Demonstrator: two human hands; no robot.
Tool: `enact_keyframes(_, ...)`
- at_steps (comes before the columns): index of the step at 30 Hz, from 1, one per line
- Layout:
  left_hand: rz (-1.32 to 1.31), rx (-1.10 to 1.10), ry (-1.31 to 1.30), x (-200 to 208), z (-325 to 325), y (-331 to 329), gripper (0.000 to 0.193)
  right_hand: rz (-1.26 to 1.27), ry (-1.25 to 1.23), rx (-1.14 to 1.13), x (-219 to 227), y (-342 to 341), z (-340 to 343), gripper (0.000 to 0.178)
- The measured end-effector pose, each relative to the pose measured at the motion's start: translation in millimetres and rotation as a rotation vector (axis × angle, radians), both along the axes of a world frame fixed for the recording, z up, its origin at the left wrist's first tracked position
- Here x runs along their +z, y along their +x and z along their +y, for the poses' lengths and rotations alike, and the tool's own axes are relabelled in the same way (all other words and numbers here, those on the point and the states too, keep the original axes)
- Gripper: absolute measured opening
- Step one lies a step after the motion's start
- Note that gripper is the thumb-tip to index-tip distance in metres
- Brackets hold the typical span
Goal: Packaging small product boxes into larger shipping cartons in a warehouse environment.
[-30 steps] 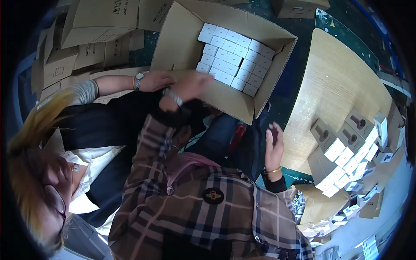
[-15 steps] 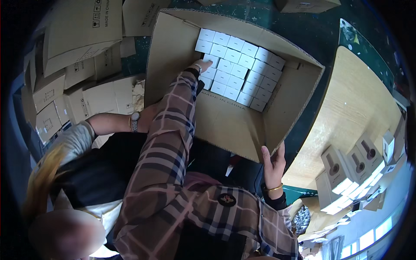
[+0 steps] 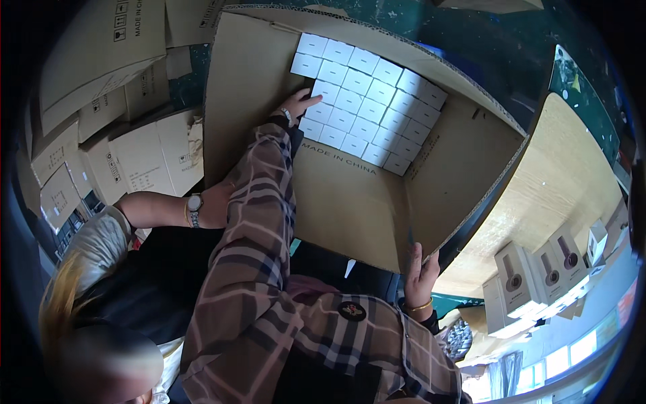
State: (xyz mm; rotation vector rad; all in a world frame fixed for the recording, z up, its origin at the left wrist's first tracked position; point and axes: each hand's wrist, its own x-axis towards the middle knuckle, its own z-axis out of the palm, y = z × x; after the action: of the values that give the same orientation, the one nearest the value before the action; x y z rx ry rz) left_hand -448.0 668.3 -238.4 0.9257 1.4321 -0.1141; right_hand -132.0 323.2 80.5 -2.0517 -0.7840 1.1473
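Observation:
A large open cardboard box (image 3: 350, 195) stands in front of me, tilted in view. Inside it, small white boxes (image 3: 356, 82) sit in close rows towards the far side. My left hand (image 3: 296, 106) reaches into the carton, its fingers stretched out against the left side of the white boxes. Nothing shows held in it, though part of the palm is hidden. At the carton's near right corner, my right hand (image 3: 420, 277) grips the cardboard edge, with thumb and fingers on either side.
Beside me on the left is another person, whose watch-wearing hand (image 3: 214, 204) is near the carton, partly behind my sleeve. Cardboard cartons (image 3: 101, 60) are stacked at the left. To the right, a wooden board (image 3: 531, 195) carries several upright product boxes (image 3: 515, 279).
My left hand has drawn slightly back to the left. Dark gaps between the white boxes have closed up. My right hand stays at the carton's corner, and the whole view has shifted.

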Motion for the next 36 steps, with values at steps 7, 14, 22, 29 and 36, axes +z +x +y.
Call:
enact_keyframes(7, 0.226, -0.145, 0.095, -19.0, -10.6, 20.7, 0.131, -0.01, -0.064, 0.065, 1.8, 12.0, 4.1, 0.034)
enact_keyframes(14, 0.081, -0.06, 0.1, -21.9, -6.1, 2.8, 0.113, -0.088, 0.018, 0.086, -14.2, 11.8, -3.3, 0.028)
enact_keyframes(22, 0.135, 0.001, 0.242, -34.6, -11.1, -0.2, 0.1, -0.059, -0.015, 0.125, 3.7, 20.6, -3.1, 0.034)
enact_keyframes(29, 0.367, -0.136, 0.192, -23.1, -1.0, 33.1, 0.091, -0.13, 0.093, 0.139, 28.2, 28.5, 14.7, 0.045)
enact_keyframes(36, 0.399, -0.366, 0.277, 20.7, 18.2, 72.1, 0.08, -0.318, 0.153, 0.13, 94.3, 66.2, -23.1, 0.046)
